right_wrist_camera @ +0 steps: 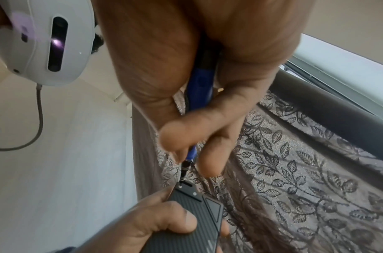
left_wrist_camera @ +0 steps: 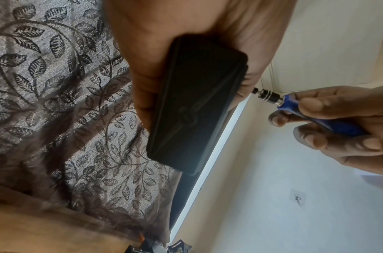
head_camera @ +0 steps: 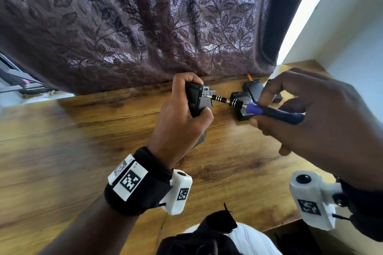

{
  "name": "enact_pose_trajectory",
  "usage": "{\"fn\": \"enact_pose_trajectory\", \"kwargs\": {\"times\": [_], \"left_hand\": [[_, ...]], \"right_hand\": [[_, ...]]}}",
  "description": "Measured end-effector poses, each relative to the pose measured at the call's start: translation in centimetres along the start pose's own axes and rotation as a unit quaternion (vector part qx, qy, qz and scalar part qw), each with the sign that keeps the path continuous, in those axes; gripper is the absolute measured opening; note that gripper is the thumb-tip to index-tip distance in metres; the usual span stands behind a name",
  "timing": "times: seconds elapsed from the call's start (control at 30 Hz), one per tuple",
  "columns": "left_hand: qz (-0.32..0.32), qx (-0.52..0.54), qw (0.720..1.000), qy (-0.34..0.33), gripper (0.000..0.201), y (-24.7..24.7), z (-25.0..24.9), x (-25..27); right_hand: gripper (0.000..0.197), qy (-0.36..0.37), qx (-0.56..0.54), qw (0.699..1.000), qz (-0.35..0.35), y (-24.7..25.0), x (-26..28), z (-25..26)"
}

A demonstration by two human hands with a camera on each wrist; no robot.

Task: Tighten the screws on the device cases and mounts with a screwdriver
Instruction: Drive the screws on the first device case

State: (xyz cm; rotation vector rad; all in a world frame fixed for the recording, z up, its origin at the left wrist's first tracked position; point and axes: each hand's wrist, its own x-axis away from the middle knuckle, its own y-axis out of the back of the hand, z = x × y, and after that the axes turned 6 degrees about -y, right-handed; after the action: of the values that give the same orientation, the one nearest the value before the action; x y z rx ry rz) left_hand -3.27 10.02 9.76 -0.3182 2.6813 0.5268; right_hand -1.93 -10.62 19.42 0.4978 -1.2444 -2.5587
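Note:
My left hand [head_camera: 182, 109] grips a black device case [head_camera: 198, 99] upright above the wooden table [head_camera: 72, 151], fingers and thumb wrapped round it. The case's smooth back [left_wrist_camera: 192, 102] fills the left wrist view; its ribbed face [right_wrist_camera: 186, 227] shows in the right wrist view. My right hand [head_camera: 306, 114] holds a blue-handled screwdriver [head_camera: 275, 113], fingertips pinching the handle near its metal collar. The knurled shaft [head_camera: 219, 98] runs left, and its tip sits on a screw at the case's top edge [right_wrist_camera: 180, 186].
Two more black cases [head_camera: 246, 97] lie on the table behind the screwdriver, near the right wall. A purple leaf-patterned curtain [head_camera: 134, 27] hangs along the table's far edge. An orange object [head_camera: 249, 77] pokes out beside the curtain. Dark and white cloth [head_camera: 217, 238] lies at the near edge.

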Motion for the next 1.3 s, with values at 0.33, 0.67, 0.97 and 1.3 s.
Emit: {"fn": "enact_pose_trajectory", "kwargs": {"times": [0.33, 0.67, 0.97, 1.3], "left_hand": [[-0.018, 0.002, 1.0, 0.009, 0.046, 0.5, 0.1, 0.2], [-0.022, 0.01, 1.0, 0.009, 0.047, 0.9, 0.2, 0.3], [-0.014, 0.002, 1.0, 0.006, 0.045, 1.0, 0.1, 0.3], [-0.032, 0.021, 0.999, 0.017, 0.046, 1.9, 0.8, 0.2]], "right_hand": [[0.037, 0.013, -0.031, 0.999, 0.012, -0.7, -0.4, 0.2], [0.04, 0.017, -0.073, 0.997, 0.003, -1.4, -0.7, -0.3], [0.041, 0.005, -0.114, 0.993, 0.002, -1.1, -1.0, 0.0], [0.019, 0.013, -0.086, 0.996, 0.03, -1.9, -1.1, 0.9]]}}
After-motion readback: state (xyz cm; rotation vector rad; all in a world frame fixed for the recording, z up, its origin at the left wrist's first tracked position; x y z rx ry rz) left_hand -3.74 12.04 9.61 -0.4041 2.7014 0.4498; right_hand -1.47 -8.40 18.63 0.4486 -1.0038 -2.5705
